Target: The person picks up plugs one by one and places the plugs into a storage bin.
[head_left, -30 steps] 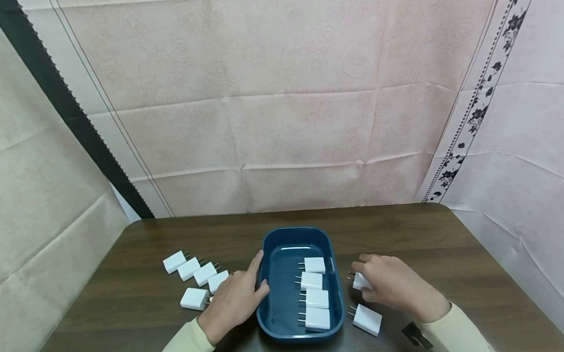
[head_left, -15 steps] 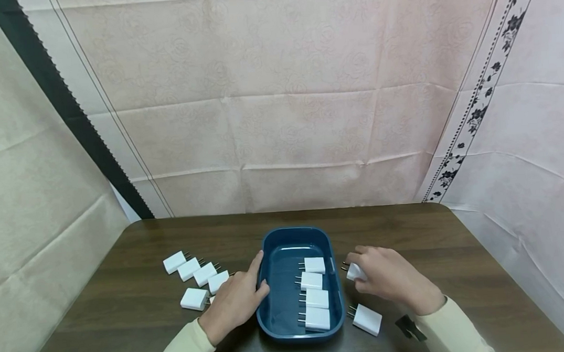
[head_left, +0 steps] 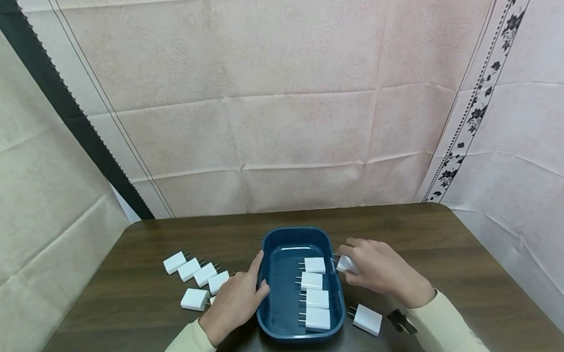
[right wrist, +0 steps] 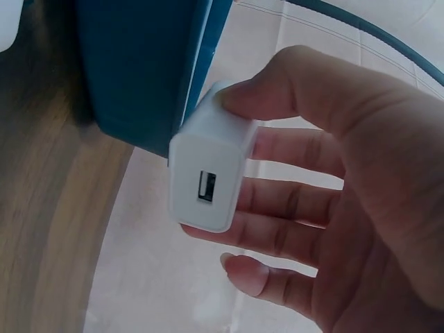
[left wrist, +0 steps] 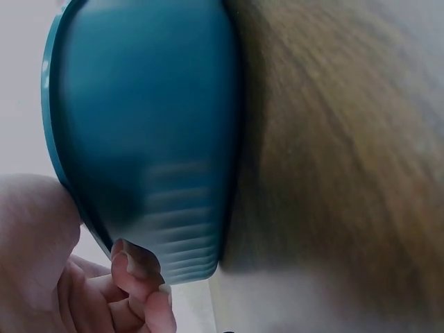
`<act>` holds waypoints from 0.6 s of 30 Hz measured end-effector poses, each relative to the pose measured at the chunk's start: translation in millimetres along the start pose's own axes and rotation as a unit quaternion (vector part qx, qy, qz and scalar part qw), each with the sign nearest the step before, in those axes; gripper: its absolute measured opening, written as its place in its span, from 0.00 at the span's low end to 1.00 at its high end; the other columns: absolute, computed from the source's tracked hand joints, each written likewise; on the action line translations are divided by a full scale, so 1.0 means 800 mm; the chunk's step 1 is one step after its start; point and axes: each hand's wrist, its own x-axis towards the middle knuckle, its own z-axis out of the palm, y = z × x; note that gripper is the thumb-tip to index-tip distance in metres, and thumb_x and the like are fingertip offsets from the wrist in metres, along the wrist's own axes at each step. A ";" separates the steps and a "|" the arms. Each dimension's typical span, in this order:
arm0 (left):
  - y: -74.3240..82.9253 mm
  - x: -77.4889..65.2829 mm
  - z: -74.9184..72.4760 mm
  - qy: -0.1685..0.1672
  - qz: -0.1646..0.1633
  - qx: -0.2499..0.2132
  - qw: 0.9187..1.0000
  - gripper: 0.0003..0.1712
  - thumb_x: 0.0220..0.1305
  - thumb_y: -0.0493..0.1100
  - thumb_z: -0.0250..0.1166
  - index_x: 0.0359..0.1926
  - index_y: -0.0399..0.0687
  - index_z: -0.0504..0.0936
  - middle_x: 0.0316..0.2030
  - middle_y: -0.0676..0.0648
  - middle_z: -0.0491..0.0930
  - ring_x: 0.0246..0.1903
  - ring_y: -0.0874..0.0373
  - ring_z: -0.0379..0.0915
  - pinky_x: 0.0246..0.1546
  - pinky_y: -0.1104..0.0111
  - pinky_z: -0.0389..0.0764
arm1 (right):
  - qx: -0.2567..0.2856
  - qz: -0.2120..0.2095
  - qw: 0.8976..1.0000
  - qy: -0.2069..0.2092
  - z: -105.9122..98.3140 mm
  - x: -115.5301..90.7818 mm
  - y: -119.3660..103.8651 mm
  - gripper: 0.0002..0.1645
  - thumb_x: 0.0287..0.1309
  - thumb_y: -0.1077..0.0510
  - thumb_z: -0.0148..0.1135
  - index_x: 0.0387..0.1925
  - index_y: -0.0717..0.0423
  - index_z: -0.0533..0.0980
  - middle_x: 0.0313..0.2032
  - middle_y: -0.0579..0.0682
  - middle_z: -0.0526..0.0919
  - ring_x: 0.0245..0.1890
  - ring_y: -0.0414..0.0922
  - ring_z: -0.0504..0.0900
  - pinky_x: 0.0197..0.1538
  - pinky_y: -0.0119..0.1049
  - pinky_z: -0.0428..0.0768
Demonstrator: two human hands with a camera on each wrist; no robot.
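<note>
My right hand (head_left: 380, 269) pinches a white USB charger (right wrist: 205, 170) between thumb and fingers. Its USB port faces the right wrist camera, and its prongs point left over the right rim of the blue tray (head_left: 280, 312). Against the tray's left side is my left hand (head_left: 235, 301), thumb over the rim and curled fingers (left wrist: 135, 270) at the outer wall. Inside the tray, several chargers stand in a column along the right half, prongs to the left; the nearest charger (head_left: 317, 319) is at the front.
Another charger (head_left: 367, 320) lies on the wooden table (head_left: 407, 223) right of the tray, below my right hand. On the left several more chargers (head_left: 204, 274) lie in a slanted row, with one charger (head_left: 195, 299) in front; my left hand partly covers others. Cloth (head_left: 299, 128) hangs behind the table.
My right hand has lifted the charger off the table at the right and carried it left and away from me, up to the tray's right rim. My left hand has stayed put.
</note>
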 end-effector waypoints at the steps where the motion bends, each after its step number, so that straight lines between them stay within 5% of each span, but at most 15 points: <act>1: 0.000 0.000 0.000 0.001 0.000 0.000 1.000 0.39 0.71 0.46 0.57 0.79 0.45 0.56 0.12 0.54 0.66 0.10 0.60 0.64 0.13 0.70 0.65 | -0.001 -0.004 1.000 0.006 0.001 0.001 0.000 0.22 0.49 0.53 0.76 0.48 0.49 0.84 0.43 0.51 0.87 0.31 0.39 0.81 0.38 0.36 0.86; 18: 0.003 -0.002 0.002 -0.010 0.015 -0.046 0.999 0.38 0.73 0.41 0.53 0.79 0.39 0.52 0.12 0.54 0.66 0.10 0.61 0.65 0.14 0.71 0.68 | -0.015 -0.048 0.998 0.043 0.008 0.011 -0.007 0.21 0.50 0.54 0.76 0.48 0.49 0.85 0.40 0.48 0.86 0.29 0.37 0.77 0.36 0.31 0.83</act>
